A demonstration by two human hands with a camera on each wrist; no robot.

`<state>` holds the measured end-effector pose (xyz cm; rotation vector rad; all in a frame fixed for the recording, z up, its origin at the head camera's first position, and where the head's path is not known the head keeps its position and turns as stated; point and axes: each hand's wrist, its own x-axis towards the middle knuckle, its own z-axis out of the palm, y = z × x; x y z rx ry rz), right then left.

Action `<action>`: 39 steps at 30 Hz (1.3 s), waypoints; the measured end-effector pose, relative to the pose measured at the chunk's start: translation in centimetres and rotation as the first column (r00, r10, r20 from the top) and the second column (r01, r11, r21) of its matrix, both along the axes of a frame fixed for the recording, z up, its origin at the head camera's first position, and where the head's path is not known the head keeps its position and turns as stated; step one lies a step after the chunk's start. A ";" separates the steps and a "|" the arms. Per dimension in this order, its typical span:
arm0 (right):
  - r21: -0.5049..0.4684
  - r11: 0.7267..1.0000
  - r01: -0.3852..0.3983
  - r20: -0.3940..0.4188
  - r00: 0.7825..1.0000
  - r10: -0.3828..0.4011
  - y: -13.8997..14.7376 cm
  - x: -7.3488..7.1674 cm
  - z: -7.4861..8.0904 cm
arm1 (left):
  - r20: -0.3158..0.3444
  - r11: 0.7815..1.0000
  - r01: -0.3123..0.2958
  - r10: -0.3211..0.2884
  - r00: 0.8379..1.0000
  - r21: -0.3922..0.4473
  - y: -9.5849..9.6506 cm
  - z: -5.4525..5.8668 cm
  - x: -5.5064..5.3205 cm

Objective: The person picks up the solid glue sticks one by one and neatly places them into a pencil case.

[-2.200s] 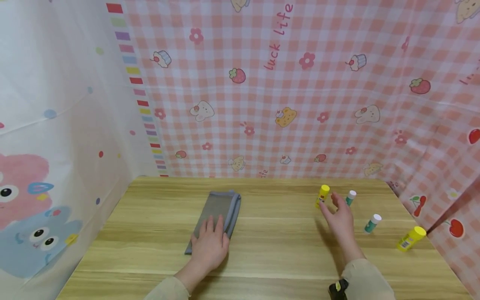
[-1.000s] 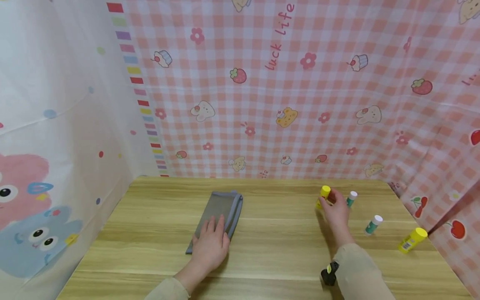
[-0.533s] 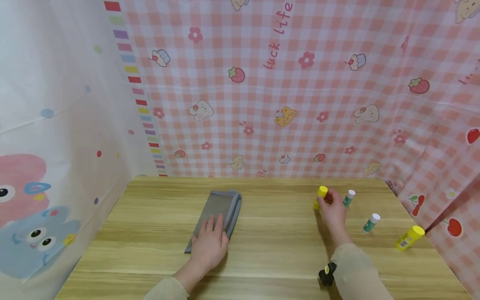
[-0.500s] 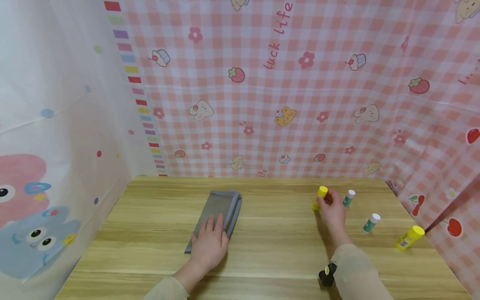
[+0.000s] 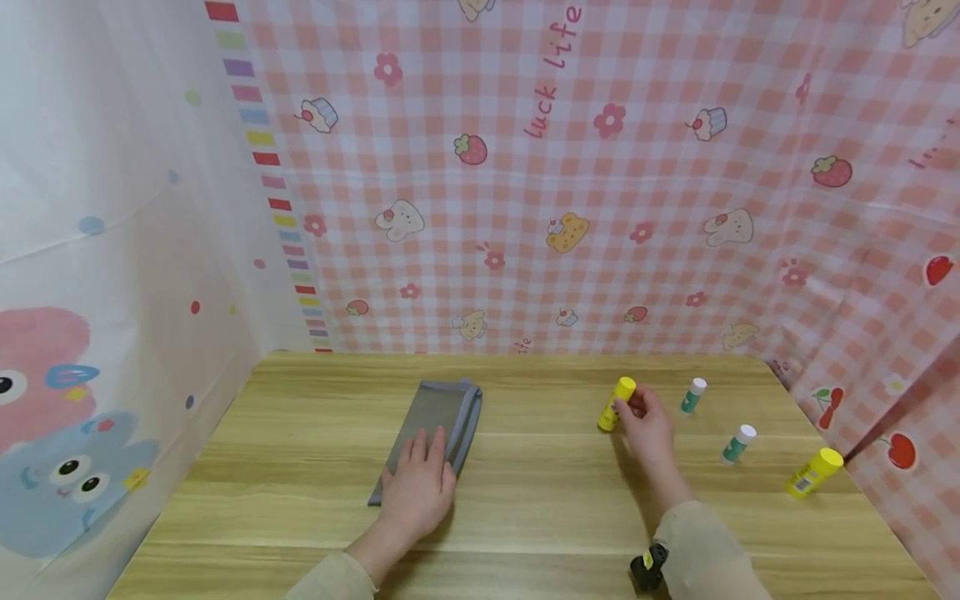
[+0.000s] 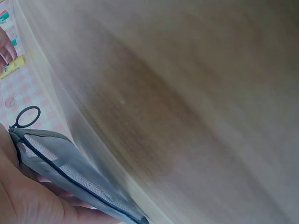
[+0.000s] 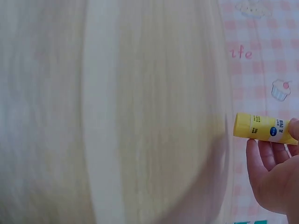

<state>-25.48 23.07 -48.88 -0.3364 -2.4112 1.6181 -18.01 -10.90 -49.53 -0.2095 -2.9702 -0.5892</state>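
Observation:
My left hand (image 5: 418, 490) lies flat with straight fingers on a grey mesh zipper pouch (image 5: 429, 408), left of the table's middle. In the left wrist view the pouch's dark zipper (image 6: 70, 177) and a ring pull (image 6: 28, 116) show along its edge. With thumb and fingers my right hand (image 5: 649, 432) grips a yellow glue stick (image 5: 614, 407) around its upper half, slightly tilted, its lower end close over the table. The right wrist view shows this glue stick's printed label (image 7: 275, 129) beside the thumb.
Two smaller green glue sticks with white caps, a far one (image 5: 693, 396) and a nearer one (image 5: 738, 445), stand right of my right hand. Another yellow glue stick (image 5: 814, 473) stands near the right table edge. A checked curtain (image 5: 525, 250) hangs behind the wooden table (image 5: 540, 500).
My right hand has closed its fingers on the far yellow glue stick and moved it left and slightly nearer, away from the green ones. My left hand has stayed on the pouch.

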 end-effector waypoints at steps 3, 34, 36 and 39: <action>-0.029 0.999 -0.017 -0.003 1.000 0.017 -0.8 0.3 0.3 | -0.001 1.000 0.001 -0.001 1.000 0.001 0.0 0.0 0.0; -0.304 0.941 -0.150 -0.090 0.988 0.129 -9.5 1.7 0.1 | -0.006 1.000 -0.004 0.004 1.000 0.008 0.1 0.0 0.0; -0.300 0.941 -0.155 -0.087 0.987 0.135 -10.1 1.8 0.0 | -0.005 1.000 -0.003 0.003 1.000 0.006 0.1 0.0 0.0; -0.300 0.940 -0.164 -0.087 0.986 0.144 -10.9 1.7 -0.2 | -0.005 1.000 0.000 0.000 1.000 0.006 0.1 0.0 0.0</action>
